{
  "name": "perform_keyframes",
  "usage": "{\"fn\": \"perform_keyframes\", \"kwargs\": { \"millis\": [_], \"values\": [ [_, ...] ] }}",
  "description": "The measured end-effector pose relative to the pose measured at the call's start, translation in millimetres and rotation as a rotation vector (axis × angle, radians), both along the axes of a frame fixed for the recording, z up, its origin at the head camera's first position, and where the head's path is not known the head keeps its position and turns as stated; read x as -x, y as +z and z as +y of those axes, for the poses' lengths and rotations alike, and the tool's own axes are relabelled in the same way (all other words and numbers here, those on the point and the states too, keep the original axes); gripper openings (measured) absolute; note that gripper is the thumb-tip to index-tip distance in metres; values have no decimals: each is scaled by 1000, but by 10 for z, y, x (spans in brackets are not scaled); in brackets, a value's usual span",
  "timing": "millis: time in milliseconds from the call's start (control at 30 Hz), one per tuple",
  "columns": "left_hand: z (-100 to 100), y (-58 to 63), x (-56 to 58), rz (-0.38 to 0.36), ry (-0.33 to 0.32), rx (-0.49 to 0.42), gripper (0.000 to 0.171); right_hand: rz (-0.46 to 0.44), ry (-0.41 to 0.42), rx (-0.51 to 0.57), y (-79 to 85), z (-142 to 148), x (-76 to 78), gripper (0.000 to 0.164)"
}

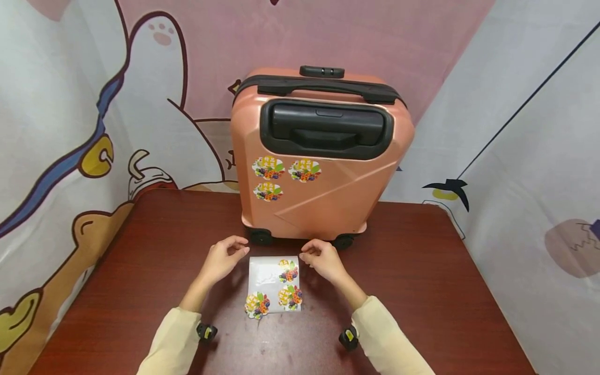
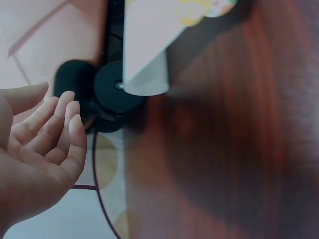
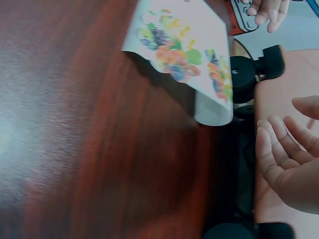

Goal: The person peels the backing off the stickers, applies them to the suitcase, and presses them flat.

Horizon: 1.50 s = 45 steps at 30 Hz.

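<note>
A white sticker sheet lies on the table in front of the suitcase, its far edge curling up in both wrist views. Three round fruit stickers are on it; the lower-left sticker pokes past the sheet's edge. My left hand hovers just left of the sheet's far corner, fingers loosely bent and holding nothing. Opposite it, my right hand is beside the far right corner, also with nothing in its relaxed fingers. The pink suitcase stands upright behind, with three matching stickers on its upper left front.
The brown table carries the suitcase near its back edge. Black suitcase wheels sit close beyond the hands. A cartoon-printed cloth hangs behind and at both sides. Each wrist wears a small black camera.
</note>
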State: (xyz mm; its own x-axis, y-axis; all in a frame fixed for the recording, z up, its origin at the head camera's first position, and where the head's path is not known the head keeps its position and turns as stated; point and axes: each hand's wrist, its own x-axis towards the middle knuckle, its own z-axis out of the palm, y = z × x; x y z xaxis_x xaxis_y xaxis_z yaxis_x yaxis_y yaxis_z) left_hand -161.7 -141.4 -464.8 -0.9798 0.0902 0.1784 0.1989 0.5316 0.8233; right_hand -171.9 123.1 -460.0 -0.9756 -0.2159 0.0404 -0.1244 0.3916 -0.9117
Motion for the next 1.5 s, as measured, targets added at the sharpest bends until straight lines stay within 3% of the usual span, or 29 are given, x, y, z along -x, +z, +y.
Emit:
{"fn": "perform_keyframes", "kwargs": {
  "millis": [233,600,900,1333,1500],
  "values": [
    [-31,-191,-43,-88,5,15,15,-58,-19,-22,-163,-5,-27,15],
    [-20,-341,-88,-240,-29,-49,13,-140,2,-25,-334,-4,-42,14],
    [10,-335,-75,-260,-57,-21,12,-159,-5,-8,-374,-29,-23,13],
    [64,-355,-88,-275,1,-47,7,-167,11,-1,-436,-40,-35,8],
    [60,-335,-89,-278,-2,-68,6,-132,54,23,-278,-63,-116,7]
  ]
}}
